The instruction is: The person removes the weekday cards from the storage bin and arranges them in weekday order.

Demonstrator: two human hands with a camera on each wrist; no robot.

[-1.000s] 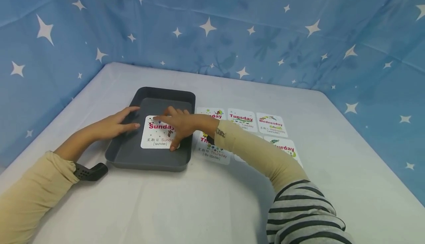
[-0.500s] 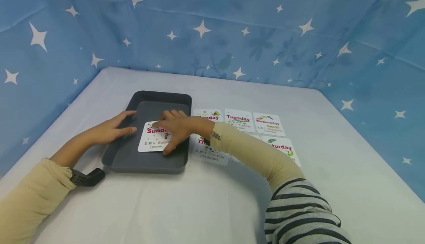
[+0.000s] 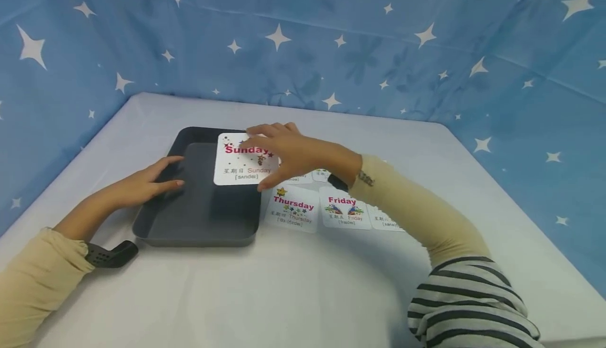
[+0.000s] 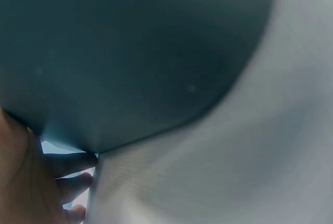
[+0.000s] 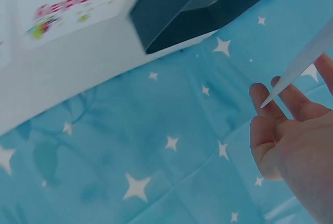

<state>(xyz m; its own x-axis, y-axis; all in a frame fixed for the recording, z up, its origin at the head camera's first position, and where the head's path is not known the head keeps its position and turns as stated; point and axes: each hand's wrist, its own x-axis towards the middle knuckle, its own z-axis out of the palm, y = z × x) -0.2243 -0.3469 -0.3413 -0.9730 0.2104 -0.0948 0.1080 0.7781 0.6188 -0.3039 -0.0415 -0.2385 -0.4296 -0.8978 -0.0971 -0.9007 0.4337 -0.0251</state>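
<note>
My right hand [image 3: 303,151] pinches a white card [image 3: 243,172] printed "Sunday" between thumb and fingers. It holds the card up over the right part of a dark grey tray [image 3: 189,229]. In the right wrist view the card [image 5: 304,60] appears nearly edge-on, between the fingers and thumb of the right hand [image 5: 299,141]. My left hand [image 3: 134,187] holds the tray by its left wall, with thumb and index finger reaching over the rim. The left wrist view shows the tray's dark wall [image 4: 130,63] close up, with several fingers at its edge.
Right of the tray, other weekday cards lie in two rows, among them a Thursday card [image 3: 293,208] and a Friday card [image 3: 344,208]. My right arm covers part of them. A white cloth [image 3: 265,295] covers the table; a blue starry curtain [image 3: 303,1] hangs behind.
The Sunday card has come up out of the tray and moved right in my right hand. The Friday card has come into sight. My left hand stays at the tray's left wall.
</note>
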